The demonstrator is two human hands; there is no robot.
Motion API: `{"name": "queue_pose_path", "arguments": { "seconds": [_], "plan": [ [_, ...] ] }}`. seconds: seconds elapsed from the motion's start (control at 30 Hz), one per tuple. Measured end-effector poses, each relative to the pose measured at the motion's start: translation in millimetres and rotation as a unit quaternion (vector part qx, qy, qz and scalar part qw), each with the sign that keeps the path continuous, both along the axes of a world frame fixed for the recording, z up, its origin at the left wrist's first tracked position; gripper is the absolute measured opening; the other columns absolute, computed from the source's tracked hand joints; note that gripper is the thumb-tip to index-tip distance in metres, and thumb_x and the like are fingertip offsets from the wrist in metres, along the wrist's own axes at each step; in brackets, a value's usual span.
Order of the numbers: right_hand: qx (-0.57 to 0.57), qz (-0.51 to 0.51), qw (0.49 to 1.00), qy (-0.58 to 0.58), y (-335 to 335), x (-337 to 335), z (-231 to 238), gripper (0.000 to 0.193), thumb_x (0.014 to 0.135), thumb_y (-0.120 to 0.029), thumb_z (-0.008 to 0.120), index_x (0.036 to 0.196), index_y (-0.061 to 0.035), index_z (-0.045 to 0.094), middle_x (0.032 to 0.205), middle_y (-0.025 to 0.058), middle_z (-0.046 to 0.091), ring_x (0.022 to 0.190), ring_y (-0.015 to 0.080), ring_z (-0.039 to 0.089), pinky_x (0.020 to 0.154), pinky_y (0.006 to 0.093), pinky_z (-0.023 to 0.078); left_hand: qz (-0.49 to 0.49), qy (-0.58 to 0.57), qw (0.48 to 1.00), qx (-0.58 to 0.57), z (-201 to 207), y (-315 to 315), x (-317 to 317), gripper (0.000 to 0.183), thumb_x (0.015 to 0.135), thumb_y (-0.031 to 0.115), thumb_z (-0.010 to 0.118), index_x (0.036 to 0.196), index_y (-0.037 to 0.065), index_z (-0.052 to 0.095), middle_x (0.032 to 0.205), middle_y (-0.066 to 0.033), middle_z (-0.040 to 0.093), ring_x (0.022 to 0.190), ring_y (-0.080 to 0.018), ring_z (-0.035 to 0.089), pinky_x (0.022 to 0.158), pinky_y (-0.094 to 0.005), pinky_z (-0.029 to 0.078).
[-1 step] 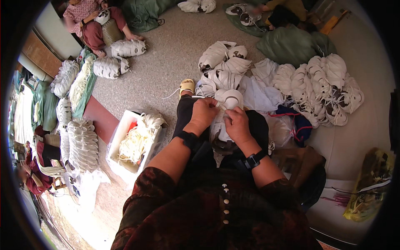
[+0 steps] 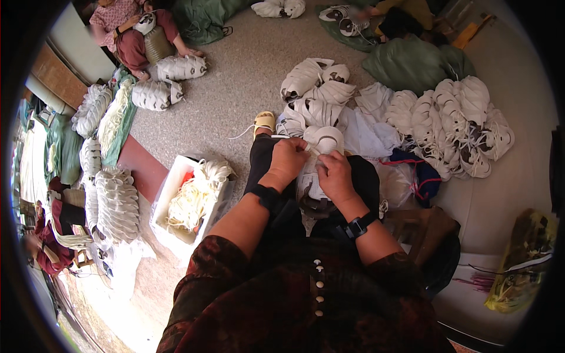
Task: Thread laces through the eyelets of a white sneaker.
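Observation:
A white shoe (image 2: 328, 140) rests on my lap between my knees, its toe pointing away from me and its dark opening nearest my body. My left hand (image 2: 288, 160) is closed in a pinch on a pale shoelace (image 2: 313, 150) at the shoe's left side. On the other side, my right hand (image 2: 336, 179) has its fingers bent and pressed together over the lacing. The lace seems to run between both hands, but the fingertips hide where it enters the shoe.
To my left stands a white box (image 2: 158, 213) of loose laces. Stacked white shoes (image 2: 315, 112) lie beyond my knees, with a larger shoe pile (image 2: 453, 120) at right. A green sack (image 2: 412, 65) lies behind. A seated person (image 2: 132, 44) holds a shoe at far left.

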State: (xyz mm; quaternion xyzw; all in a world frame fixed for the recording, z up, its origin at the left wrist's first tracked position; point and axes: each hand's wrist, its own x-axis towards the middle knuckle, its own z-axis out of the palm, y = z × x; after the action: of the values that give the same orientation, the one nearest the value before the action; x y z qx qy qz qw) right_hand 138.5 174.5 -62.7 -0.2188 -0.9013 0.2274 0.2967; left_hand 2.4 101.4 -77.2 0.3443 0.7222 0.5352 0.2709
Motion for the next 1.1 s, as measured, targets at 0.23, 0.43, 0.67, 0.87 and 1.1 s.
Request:
{"name": "queue_pose_path", "arguments": {
  "seconds": [0.23, 0.43, 0.67, 0.87, 1.1],
  "plan": [
    [0.008, -0.002, 1.000, 0.003, -3, -1, 2, 0.018, 0.064, 0.003, 0.062, 0.082, 0.0005, 0.062, 0.074, 0.0145, 0.056, 0.070, 0.0317, 0.057, 0.064, 0.0369, 0.047, -0.075, 0.164, 0.984, 0.006, 15, 3, -6, 0.016, 0.066, 0.004, 0.062, 0.081, 0.001, 0.063, 0.069, -0.0155, 0.062, 0.066, -0.0250, 0.062, 0.063, -0.0318, 0.049],
    [0.006, -0.014, 1.000, -0.011, -2, 0, 2, 0.020, 0.062, 0.004, 0.058, 0.081, -0.0001, 0.062, 0.074, 0.0154, 0.056, 0.071, 0.0333, 0.056, 0.065, 0.0383, 0.047, -0.140, 0.343, 0.924, -0.093, 40, 13, 0, 0.009, 0.067, 0.005, 0.063, 0.076, 0.003, 0.063, 0.074, -0.0158, 0.063, 0.075, -0.0332, 0.062, 0.067, -0.0383, 0.049],
    [0.005, -0.034, 0.999, -0.016, -3, 1, 5, 0.015, 0.063, -0.001, 0.059, 0.078, -0.0027, 0.061, 0.073, 0.0145, 0.054, 0.071, 0.0352, 0.054, 0.065, 0.0426, 0.045, -0.251, 0.372, 0.891, -0.075, 33, 33, -7, 0.012, 0.065, 0.007, 0.064, 0.077, 0.005, 0.064, 0.077, -0.0160, 0.063, 0.076, -0.0330, 0.061, 0.068, -0.0372, 0.049],
    [0.026, -0.031, 0.999, 0.015, -6, -10, -7, 0.008, 0.066, 0.002, 0.056, 0.071, -0.0037, 0.056, 0.067, 0.0133, 0.054, 0.068, 0.0333, 0.055, 0.061, 0.0418, 0.044, -0.077, -0.118, 0.988, -0.058, -9, 12, -18, 0.012, 0.061, 0.007, 0.069, 0.069, 0.002, 0.061, 0.059, -0.0102, 0.061, 0.049, -0.0160, 0.061, 0.051, -0.0255, 0.049],
    [0.039, -0.057, 0.998, -0.014, -3, -2, -4, 0.004, 0.068, -0.002, 0.057, 0.071, -0.0045, 0.056, 0.068, 0.0140, 0.054, 0.067, 0.0337, 0.055, 0.061, 0.0426, 0.044, -0.069, 0.305, 0.945, -0.096, 8, 6, 21, 0.020, 0.076, 0.024, 0.057, 0.076, 0.005, 0.065, 0.074, -0.0164, 0.064, 0.072, -0.0321, 0.062, 0.068, -0.0396, 0.050]
  ]
}}
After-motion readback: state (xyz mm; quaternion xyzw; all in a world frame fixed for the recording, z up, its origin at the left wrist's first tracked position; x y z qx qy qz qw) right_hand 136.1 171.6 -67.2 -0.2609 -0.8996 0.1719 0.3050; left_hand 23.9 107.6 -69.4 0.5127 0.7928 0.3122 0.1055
